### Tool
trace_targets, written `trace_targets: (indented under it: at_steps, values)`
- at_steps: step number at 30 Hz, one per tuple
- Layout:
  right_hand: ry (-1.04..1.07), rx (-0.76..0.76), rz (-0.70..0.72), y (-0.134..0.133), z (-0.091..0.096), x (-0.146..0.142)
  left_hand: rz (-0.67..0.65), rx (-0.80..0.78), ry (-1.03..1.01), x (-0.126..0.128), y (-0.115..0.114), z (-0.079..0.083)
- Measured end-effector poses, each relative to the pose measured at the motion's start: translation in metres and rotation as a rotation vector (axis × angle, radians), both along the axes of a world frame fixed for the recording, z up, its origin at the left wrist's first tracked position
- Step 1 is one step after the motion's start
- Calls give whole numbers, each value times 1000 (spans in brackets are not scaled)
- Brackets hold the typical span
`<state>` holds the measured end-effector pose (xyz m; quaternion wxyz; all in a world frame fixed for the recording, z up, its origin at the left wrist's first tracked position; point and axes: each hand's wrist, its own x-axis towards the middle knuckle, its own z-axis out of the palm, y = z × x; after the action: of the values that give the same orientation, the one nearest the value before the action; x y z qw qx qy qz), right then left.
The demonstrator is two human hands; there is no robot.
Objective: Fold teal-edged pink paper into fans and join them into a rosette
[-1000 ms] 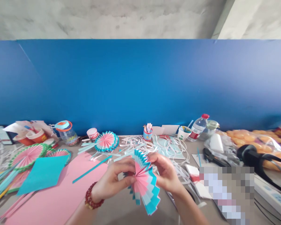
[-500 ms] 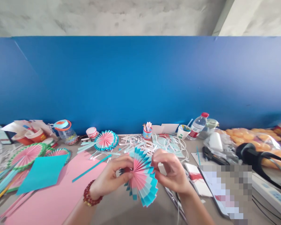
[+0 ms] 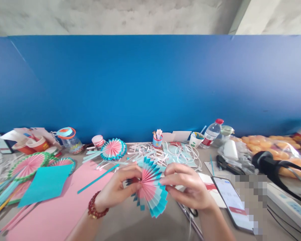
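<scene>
A pleated paper fan, pink in the middle with pale and bright blue bands toward its zigzag edge, is held up above the grey table. My left hand, with a red bead bracelet at the wrist, pinches it at the left where the folds gather. From the opposite side my right hand has its thumb and fingers at the fan's right edge, gripping the pleats there. The fingertips of this hand are partly behind the paper. Below my left forearm lies a sheet of pink paper.
Left are a blue sheet and finished green-edged fans. Another paper rosette, white paper strips and a pen cup stand behind. Right are a bottle, phone and power strip.
My right hand's fingers have straightened and shifted slightly along the fan's right edge. My left hand keeps its pinch. The view has tilted a little, and more of the phone shows.
</scene>
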<state>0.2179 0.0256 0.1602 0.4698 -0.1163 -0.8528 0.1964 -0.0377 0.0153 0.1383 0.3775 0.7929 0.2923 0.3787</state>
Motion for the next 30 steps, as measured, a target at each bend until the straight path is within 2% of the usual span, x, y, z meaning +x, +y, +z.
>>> trace_targets:
  at_steps: [7,14,22,30]
  values:
    - [-169,105,-100,-4,6,4,19,25,79,-1,-1,5]
    - [-184,79,-88,0,7,8,0,36,141,-1,-2,7]
    - [-332,57,-102,2,4,12,-6,74,203,-2,2,2]
    - [-410,-6,-107,5,5,12,-8,29,198,-3,0,2]
